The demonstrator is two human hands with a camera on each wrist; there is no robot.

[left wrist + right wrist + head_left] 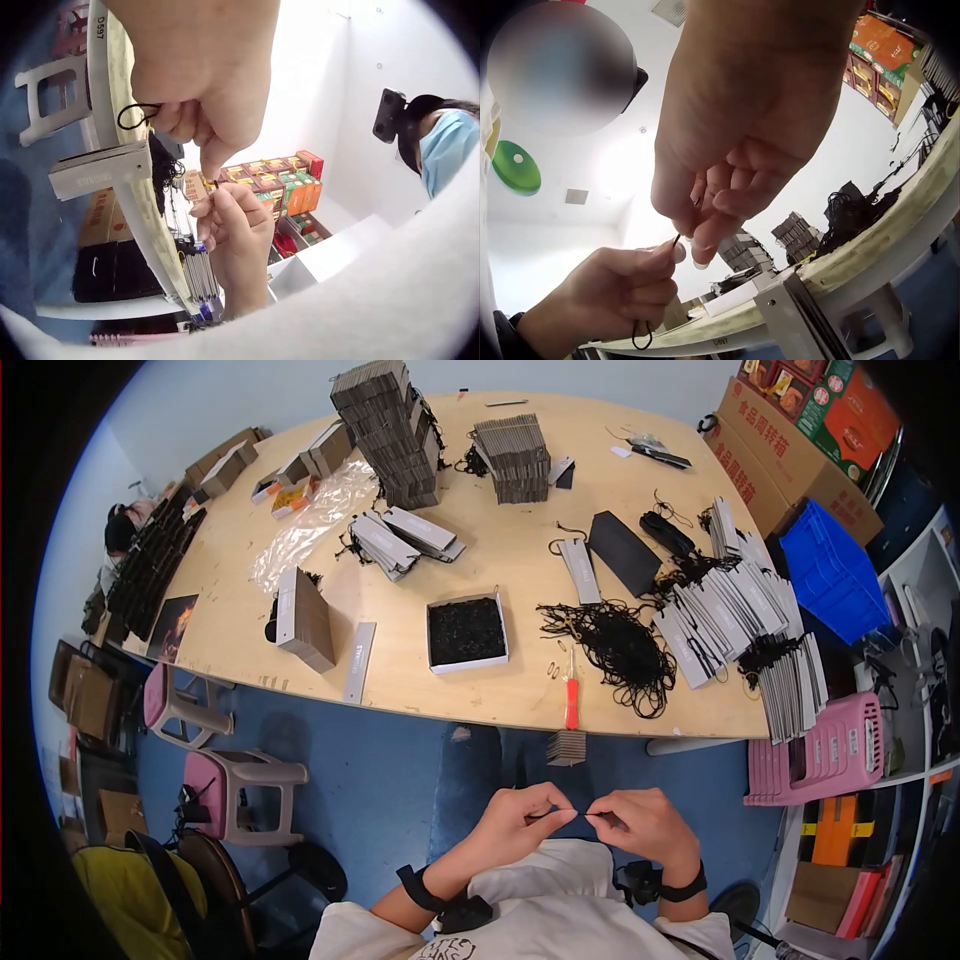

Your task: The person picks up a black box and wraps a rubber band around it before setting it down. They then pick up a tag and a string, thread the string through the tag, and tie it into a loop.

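Observation:
My left hand (pixel 515 828) and right hand (pixel 648 826) are raised in front of my chest, just short of the table edge. Between thumb and fingertips, each hand pinches a thin black cord (pixel 676 240), with only a short stretch showing between them. A loop of the cord (pixel 133 116) hangs out from under the curled fingers of the left hand. Beyond the hands, a small stack of grey tags (pixel 566 748) sits at the table edge. Close by lies a red-handled tool (pixel 571 705) with a thin metal shaft.
On the table (pixel 400 690), a white box of black bits (pixel 467 632) stands near the middle. A tangle of black cords (pixel 625 660) and many tags with strings (pixel 735 610) lie to the right. Tall tag stacks (pixel 390 435) rise at the back. Pink-topped stools (pixel 245 790) stand at left.

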